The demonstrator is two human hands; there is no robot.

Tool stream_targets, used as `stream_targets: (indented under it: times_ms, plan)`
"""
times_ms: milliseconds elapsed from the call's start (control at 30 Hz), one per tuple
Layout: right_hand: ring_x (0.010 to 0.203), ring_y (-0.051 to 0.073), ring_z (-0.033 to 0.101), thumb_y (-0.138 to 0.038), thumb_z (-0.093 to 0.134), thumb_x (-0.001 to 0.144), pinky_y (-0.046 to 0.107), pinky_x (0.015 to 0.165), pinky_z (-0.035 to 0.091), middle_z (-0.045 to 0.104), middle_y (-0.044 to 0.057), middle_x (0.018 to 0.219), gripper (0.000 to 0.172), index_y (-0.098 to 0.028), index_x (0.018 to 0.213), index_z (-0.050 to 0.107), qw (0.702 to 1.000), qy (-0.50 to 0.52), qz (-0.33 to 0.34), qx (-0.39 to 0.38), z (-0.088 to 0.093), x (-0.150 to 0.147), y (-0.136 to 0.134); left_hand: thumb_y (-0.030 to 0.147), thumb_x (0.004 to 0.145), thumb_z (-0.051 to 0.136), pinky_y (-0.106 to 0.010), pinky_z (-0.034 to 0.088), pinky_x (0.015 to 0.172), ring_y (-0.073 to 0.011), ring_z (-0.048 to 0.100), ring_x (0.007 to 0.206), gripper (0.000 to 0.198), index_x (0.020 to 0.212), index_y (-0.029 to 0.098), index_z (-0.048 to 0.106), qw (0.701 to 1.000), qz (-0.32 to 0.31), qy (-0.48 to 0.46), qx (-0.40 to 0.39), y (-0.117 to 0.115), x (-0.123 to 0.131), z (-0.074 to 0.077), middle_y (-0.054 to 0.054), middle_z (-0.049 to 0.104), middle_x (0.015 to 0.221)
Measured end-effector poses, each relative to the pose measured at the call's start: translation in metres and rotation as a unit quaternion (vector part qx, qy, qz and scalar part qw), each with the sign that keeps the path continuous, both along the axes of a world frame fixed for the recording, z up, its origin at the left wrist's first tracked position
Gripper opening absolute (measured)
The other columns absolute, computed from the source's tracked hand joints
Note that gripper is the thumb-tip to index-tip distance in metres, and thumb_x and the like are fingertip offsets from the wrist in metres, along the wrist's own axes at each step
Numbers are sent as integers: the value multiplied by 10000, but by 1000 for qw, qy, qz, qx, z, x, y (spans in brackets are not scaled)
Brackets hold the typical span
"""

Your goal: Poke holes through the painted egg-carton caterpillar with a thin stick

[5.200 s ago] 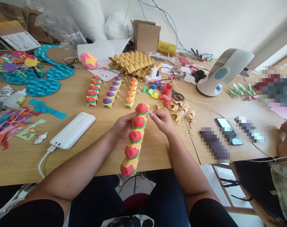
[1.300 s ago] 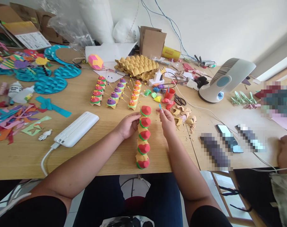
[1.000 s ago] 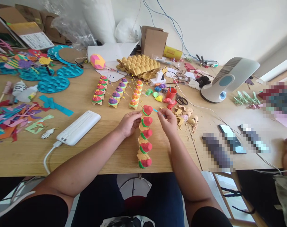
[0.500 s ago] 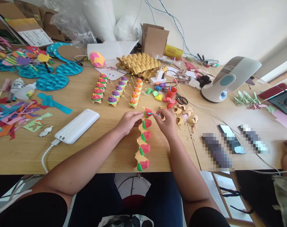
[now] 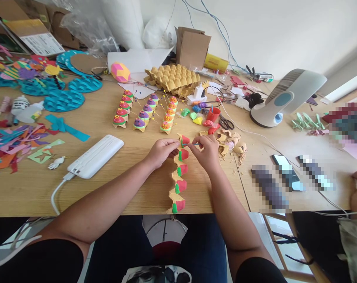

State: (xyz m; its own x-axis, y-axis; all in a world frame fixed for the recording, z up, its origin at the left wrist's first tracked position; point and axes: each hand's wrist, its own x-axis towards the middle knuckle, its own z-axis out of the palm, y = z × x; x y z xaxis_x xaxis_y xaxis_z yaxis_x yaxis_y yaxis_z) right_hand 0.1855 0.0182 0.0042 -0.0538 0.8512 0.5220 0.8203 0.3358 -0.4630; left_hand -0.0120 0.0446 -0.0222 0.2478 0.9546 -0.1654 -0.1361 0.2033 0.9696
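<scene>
Pale wooden surface (image 5: 131,188) runs back to a white wall (image 5: 255,35), its front edge crossing just before the person's lap (image 5: 204,247). Near that edge ends the egg-carton strip (image 5: 182,169), five red-and-green domes long; whether it touches the wood cannot be told. The left hand (image 5: 162,153) pinches its far end; the right hand (image 5: 206,151) pinches a thin blue tool (image 5: 193,144), its tip at the farthest dome. Wood grain shows leftward to a white power bank (image 5: 96,156), while carton scraps (image 5: 225,143) crowd the right hand and an orange-domed row (image 5: 170,114) stands just beyond. Five seconds ago the domes faced up; now they face right. The tool, held apart about a second ago, is back against the strip.
</scene>
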Motion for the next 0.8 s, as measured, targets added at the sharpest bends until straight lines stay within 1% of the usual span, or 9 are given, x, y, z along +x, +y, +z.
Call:
stream_targets:
  times_ms: [400,600,800]
  plan:
    - [812,219,545,-433,700,920,368,817,356,600,6,697,223,-243,806,681,1000,0,-6,-4,2,0,-2,511,717,830,-230,477,585,-139,641,630,420,946,161,789,1000,-21,-3,-3,-2,0,0,-18,696,666]
    - [798,213,542,-428,720,900,371,831,367,587,-2,690,210,-245,807,677,1000,9,21,-3,3,0,-3,487,697,853,-202,435,544,-111,607,592,393,929,174,800,999,-7,-24,-23,-1,0,-1,-5,679,636]
    - [846,228,550,-441,696,915,384,860,359,610,12,723,213,-249,823,684,1000,-13,24,-8,7,1,-5,419,666,873,-182,386,507,-84,569,548,355,911,171,808,997,10,-64,-37,4,0,-3,6,659,605]
